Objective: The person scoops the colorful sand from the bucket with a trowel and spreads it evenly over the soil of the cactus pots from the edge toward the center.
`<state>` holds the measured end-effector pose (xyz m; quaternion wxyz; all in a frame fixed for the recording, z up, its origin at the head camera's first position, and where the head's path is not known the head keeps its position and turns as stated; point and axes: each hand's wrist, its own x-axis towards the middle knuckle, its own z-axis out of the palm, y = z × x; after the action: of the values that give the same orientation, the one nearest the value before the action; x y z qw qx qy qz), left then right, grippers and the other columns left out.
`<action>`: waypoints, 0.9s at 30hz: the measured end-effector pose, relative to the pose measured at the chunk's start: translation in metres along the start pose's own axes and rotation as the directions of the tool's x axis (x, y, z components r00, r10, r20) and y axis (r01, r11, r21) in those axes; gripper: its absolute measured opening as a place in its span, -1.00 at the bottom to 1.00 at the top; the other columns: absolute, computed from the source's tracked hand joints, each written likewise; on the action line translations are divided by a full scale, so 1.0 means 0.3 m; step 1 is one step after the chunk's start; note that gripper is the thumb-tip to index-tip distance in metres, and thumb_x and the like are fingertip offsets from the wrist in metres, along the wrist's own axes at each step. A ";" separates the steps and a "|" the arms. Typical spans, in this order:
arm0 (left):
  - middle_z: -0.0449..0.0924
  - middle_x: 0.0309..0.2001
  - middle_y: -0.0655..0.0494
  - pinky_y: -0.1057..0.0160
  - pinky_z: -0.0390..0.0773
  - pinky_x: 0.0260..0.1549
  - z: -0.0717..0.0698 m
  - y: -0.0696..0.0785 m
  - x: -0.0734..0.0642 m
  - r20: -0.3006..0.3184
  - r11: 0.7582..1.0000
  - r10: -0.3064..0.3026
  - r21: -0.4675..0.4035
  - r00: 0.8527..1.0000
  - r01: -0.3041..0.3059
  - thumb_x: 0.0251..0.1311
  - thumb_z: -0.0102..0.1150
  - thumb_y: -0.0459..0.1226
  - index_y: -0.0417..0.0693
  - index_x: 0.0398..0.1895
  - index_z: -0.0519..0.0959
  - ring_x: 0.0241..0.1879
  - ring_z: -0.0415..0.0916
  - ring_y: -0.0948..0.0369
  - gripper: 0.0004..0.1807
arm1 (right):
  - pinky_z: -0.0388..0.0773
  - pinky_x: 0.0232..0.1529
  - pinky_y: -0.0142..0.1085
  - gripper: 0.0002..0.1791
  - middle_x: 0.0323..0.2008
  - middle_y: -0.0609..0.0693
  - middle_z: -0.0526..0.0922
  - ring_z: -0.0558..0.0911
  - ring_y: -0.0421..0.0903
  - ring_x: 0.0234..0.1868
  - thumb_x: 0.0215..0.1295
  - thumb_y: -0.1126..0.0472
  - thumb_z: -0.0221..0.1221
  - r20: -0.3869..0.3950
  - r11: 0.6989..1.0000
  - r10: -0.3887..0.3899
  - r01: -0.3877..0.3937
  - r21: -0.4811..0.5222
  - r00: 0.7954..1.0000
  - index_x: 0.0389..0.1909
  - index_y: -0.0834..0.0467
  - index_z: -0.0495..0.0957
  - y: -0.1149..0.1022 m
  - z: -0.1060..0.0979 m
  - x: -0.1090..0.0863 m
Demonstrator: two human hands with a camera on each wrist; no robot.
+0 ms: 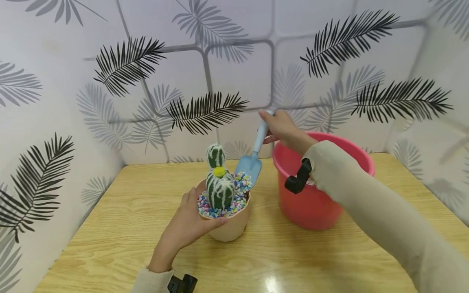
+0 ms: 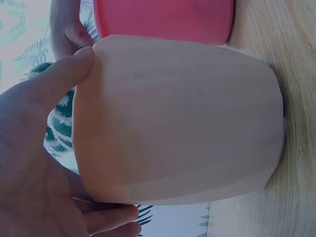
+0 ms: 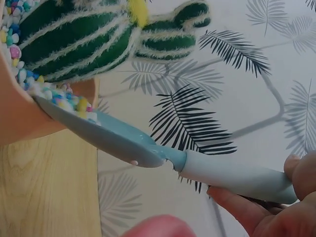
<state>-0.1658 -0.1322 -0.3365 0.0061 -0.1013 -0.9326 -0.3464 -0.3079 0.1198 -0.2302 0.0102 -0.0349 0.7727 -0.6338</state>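
A green cactus point(image 1: 220, 191) with white stripes and a yellow flower stands in a beige pot point(image 1: 231, 228), amid multicoloured pebbles point(image 1: 210, 211). My left hand point(image 1: 188, 221) grips the pot's near left side, thumb along the front rim; in the left wrist view its fingers point(image 2: 111, 219) wrap the far side. My right hand point(image 1: 283, 127) holds the pale handle of a blue hand trowel point(image 1: 250, 165). The trowel is tilted, its blade tip down at the pot's right rim. Pebbles lie on the blade and run into the pot, as the right wrist view shows.
A red bucket point(image 1: 307, 203) stands to the right of the pot, under my right forearm, with some pebbles inside. All of it is on a light wooden table point(image 1: 146, 195). Behind rises a wall point(image 1: 238, 73) with a leaf pattern.
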 end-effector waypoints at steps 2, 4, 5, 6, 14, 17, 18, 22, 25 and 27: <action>0.09 0.32 -0.44 -0.19 0.42 0.11 0.001 0.001 0.003 0.003 1.000 -0.001 -0.008 1.000 0.001 -0.10 0.40 0.15 -0.40 0.44 -0.10 0.22 0.32 -0.27 0.26 | 0.68 -0.40 -0.23 -0.69 -0.28 0.11 0.43 0.62 -0.12 -0.40 0.47 0.02 -0.07 -0.012 1.000 -0.010 0.010 -0.022 1.000 -0.21 0.23 0.23 -0.019 0.000 -0.005; 0.07 0.34 -0.43 -0.18 0.42 0.11 0.003 -0.001 0.006 0.009 1.000 -0.007 -0.016 1.000 0.007 -0.10 0.40 0.15 -0.37 0.45 -0.10 0.23 0.32 -0.25 0.27 | 0.68 -0.37 -0.21 -0.66 -0.25 0.11 0.42 0.61 -0.10 -0.35 0.46 0.01 -0.05 -0.016 0.998 -0.027 0.026 -0.050 1.000 -0.15 0.25 0.24 -0.038 -0.001 -0.012; 0.07 0.34 -0.41 -0.18 0.42 0.12 0.003 -0.002 0.007 0.011 1.000 -0.008 -0.021 1.000 0.008 -0.10 0.40 0.15 -0.36 0.46 -0.11 0.23 0.32 -0.24 0.26 | 0.68 -0.36 -0.21 -0.65 -0.24 0.11 0.41 0.60 -0.10 -0.34 0.45 0.00 -0.04 -0.019 0.998 -0.032 0.031 -0.061 0.999 -0.13 0.25 0.24 -0.047 -0.001 -0.016; 0.07 0.34 -0.40 -0.17 0.42 0.11 0.004 -0.002 0.007 0.013 1.000 -0.008 -0.025 1.000 0.009 -0.09 0.40 0.15 -0.34 0.46 -0.10 0.23 0.33 -0.23 0.25 | 0.68 -0.35 -0.22 -0.64 -0.23 0.10 0.41 0.59 -0.10 -0.34 0.45 -0.01 -0.04 -0.018 0.997 -0.040 0.038 -0.071 0.999 -0.13 0.25 0.24 -0.056 -0.003 -0.020; 0.19 0.25 -0.34 -0.15 0.46 0.07 -0.001 -0.005 0.016 0.007 1.000 0.017 -0.020 1.000 -0.017 -0.11 0.43 0.12 -0.29 0.42 0.02 0.16 0.39 -0.17 0.16 | 0.68 -0.35 -0.22 -0.64 -0.26 0.10 0.40 0.55 -0.13 -0.41 0.43 0.00 -0.02 0.007 0.995 -0.078 0.079 -0.064 0.997 -0.17 0.25 0.23 -0.083 0.002 -0.042; 0.19 0.25 -0.34 -0.16 0.46 0.06 -0.007 -0.004 0.015 0.012 1.000 0.016 -0.014 1.000 -0.015 -0.11 0.43 0.12 -0.28 0.43 0.01 0.16 0.39 -0.16 0.17 | 0.68 -0.38 -0.22 -0.64 -0.29 0.09 0.41 0.54 -0.14 -0.44 0.43 0.00 0.00 0.020 0.995 -0.073 0.075 -0.069 0.997 -0.18 0.25 0.24 -0.063 0.020 -0.038; 0.19 0.26 -0.34 -0.17 0.46 0.06 -0.009 -0.004 0.015 0.015 1.000 0.013 -0.013 1.000 -0.013 -0.11 0.42 0.13 -0.27 0.43 0.01 0.15 0.40 -0.16 0.17 | 0.68 -0.39 -0.22 -0.64 -0.31 0.09 0.41 0.54 -0.15 -0.45 0.43 0.00 0.00 0.023 0.995 -0.072 0.074 -0.071 0.997 -0.18 0.25 0.25 -0.055 0.026 -0.036; 0.12 0.32 -0.38 -0.17 0.45 0.07 -0.012 -0.005 0.018 0.025 1.000 0.009 -0.013 1.000 -0.009 -0.11 0.41 0.15 -0.31 0.44 -0.03 0.17 0.38 -0.20 0.22 | 0.68 -0.40 -0.21 -0.63 -0.32 0.09 0.45 0.56 -0.15 -0.47 0.42 0.00 0.01 0.021 0.995 -0.062 0.063 -0.082 0.998 -0.16 0.27 0.26 -0.033 0.039 -0.031; 0.08 0.35 -0.39 -0.18 0.43 0.10 -0.013 -0.010 0.021 0.033 1.000 0.015 -0.014 0.999 -0.015 -0.11 0.41 0.16 -0.32 0.46 -0.07 0.21 0.35 -0.22 0.25 | 0.68 -0.40 -0.23 -0.62 -0.29 0.11 0.45 0.56 -0.15 -0.46 0.42 -0.02 0.00 0.002 0.995 -0.054 0.054 -0.080 0.999 -0.16 0.26 0.25 -0.037 0.030 -0.026; 0.06 0.37 -0.37 -0.19 0.42 0.11 -0.015 -0.015 0.022 0.040 1.000 0.023 -0.017 0.999 -0.023 -0.10 0.40 0.16 -0.29 0.47 -0.08 0.22 0.33 -0.23 0.24 | 0.68 -0.41 -0.25 -0.63 -0.27 0.11 0.44 0.57 -0.16 -0.46 0.42 -0.02 0.00 -0.015 0.996 -0.053 0.052 -0.074 0.998 -0.19 0.25 0.25 -0.049 0.013 -0.028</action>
<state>-0.1733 -0.1372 -0.3355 -0.0097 -0.1191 -0.9284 -0.3518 -0.2987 0.1138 -0.2168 -0.0142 -0.0504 0.7944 -0.6052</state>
